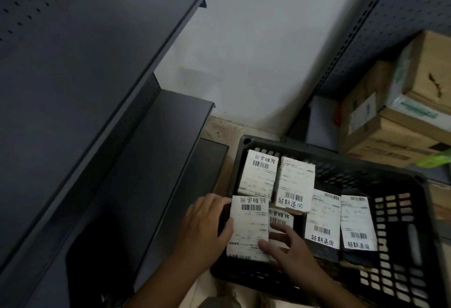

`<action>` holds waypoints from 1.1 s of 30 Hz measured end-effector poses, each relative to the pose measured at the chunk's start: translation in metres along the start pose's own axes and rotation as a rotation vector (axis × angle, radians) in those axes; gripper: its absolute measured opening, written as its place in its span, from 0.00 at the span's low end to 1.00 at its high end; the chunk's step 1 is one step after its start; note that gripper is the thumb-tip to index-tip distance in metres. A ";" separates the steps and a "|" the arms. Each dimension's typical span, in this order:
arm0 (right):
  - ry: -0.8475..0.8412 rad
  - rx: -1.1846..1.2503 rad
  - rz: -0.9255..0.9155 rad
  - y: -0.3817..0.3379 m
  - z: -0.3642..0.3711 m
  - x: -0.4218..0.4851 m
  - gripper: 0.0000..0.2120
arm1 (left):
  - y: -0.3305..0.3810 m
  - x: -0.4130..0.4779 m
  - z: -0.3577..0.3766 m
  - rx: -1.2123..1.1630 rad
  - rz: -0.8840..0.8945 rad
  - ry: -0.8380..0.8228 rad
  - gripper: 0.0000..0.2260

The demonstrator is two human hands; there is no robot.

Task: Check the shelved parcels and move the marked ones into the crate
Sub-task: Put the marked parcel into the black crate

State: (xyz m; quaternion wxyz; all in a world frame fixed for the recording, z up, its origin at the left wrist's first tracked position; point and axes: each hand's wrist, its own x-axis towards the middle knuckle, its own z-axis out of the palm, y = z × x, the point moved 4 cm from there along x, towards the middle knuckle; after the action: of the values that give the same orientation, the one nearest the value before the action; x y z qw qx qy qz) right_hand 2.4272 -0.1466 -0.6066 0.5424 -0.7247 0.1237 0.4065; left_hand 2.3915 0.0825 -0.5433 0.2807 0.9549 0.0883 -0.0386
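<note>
A black slotted crate stands on the floor and holds several parcels with white labels, barcodes and handwritten marks. At its near left corner a labelled parcel is between my hands. My left hand holds its left edge with the fingers curled over the top corner. My right hand has its thumb on the label's lower right and its fingers spread over a lower parcel. Two parcels lie at the crate's far left, two more to the right.
Dark metal shelves with bare boards rise on the left. A second rack on the right carries stacked cardboard boxes. A white wall and a strip of floor lie beyond the crate.
</note>
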 end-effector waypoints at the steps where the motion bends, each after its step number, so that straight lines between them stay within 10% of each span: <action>1: -0.002 0.010 0.015 0.002 0.002 0.003 0.28 | 0.001 0.001 0.001 0.004 0.002 -0.004 0.15; 25: 0.128 -0.151 0.019 -0.013 0.024 0.019 0.25 | -0.005 0.015 0.012 0.082 0.065 -0.086 0.19; 33: 0.309 -0.699 -0.510 -0.083 0.028 -0.030 0.34 | 0.024 0.021 -0.015 0.095 0.135 0.039 0.20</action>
State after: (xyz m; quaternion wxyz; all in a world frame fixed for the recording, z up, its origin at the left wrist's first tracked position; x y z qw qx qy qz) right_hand 2.4468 -0.0981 -0.5306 0.3236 -0.9235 -0.1239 0.1646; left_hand 2.4170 0.0736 -0.5204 0.2353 0.9715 0.0274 -0.0054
